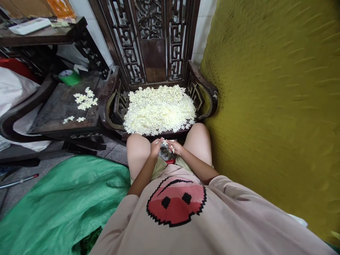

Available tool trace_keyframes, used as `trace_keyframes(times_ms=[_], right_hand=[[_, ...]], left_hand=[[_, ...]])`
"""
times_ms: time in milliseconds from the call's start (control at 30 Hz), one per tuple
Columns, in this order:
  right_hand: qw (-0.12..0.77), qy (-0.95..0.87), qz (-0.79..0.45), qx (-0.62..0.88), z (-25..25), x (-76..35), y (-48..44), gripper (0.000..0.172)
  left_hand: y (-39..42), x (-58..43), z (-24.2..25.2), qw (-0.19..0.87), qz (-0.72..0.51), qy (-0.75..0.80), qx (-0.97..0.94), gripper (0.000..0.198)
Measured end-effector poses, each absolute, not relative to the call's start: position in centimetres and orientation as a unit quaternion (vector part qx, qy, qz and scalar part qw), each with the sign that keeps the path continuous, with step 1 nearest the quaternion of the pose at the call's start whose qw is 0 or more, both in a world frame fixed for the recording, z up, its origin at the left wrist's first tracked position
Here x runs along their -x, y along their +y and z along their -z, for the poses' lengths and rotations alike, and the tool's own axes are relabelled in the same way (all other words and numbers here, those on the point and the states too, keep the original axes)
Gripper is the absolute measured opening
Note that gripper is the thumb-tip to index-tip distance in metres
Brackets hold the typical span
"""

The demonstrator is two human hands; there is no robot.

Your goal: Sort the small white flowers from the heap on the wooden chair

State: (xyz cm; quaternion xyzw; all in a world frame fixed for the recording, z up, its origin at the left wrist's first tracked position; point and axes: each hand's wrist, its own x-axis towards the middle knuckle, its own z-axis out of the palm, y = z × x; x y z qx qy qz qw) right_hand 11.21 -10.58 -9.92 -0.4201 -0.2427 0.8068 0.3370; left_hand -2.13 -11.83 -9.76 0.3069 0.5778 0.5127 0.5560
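Your left hand (156,147) and right hand (174,146) meet between your knees, fingers curled inward and pinching a small cluster of white flowers (165,143) held between both sets of fingertips. Just beyond your fingers lies the flower heap (159,109) on the carved chair seat (148,136). Left of them, scattered blossoms (85,98) rest on the side table (57,109).

Flower heap (159,109): cream-white, pale yellow tint. Carved chair (151,42): dark brown, fretwork lattice back. Wall (273,99): mustard yellow-green, rough textured. Sheet (63,202) on floor: bright green. Shirt (212,223): dusty pink, pixelated red face print with black outline and eyes. Tape roll (69,76): green.
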Motion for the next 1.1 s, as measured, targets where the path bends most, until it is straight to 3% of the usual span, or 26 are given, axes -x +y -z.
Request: trace_keyframes(times_ms=[200,333,433,667,833,1000,1100], right_hand=[[0.378,-0.179,-0.810,0.411,10.1,-11.4,-10.2,0.035],[0.374,-0.168,-0.818,0.403,9.8,-11.3,-10.2,0.031],[0.392,-0.159,-0.816,0.393,9.6,-11.4,-10.2,0.031],[0.401,-0.132,-0.795,0.436,9.9,-11.4,-9.9,0.032],[0.362,-0.136,-0.788,0.479,9.9,-11.5,-9.8,0.035],[0.349,-0.188,-0.785,0.477,9.7,-11.7,-10.3,0.032],[0.354,-0.199,-0.785,0.467,9.5,-11.7,-10.5,0.031]], left_hand=[[-11.7,2.3,9.3,0.665,-0.495,0.518,-0.213,0.036],[-11.6,2.2,8.8,0.793,-0.439,0.402,-0.127,0.019],[-11.5,2.1,8.5,0.806,-0.437,0.389,-0.087,0.011],[-11.0,2.7,8.7,0.746,-0.519,0.405,-0.098,0.026],[-11.3,2.7,9.2,0.705,-0.494,0.468,-0.202,0.027],[-12.6,1.1,9.2,0.505,-0.453,0.585,-0.444,0.027],[-13.1,0.8,9.0,0.435,-0.437,0.612,-0.495,0.025]])
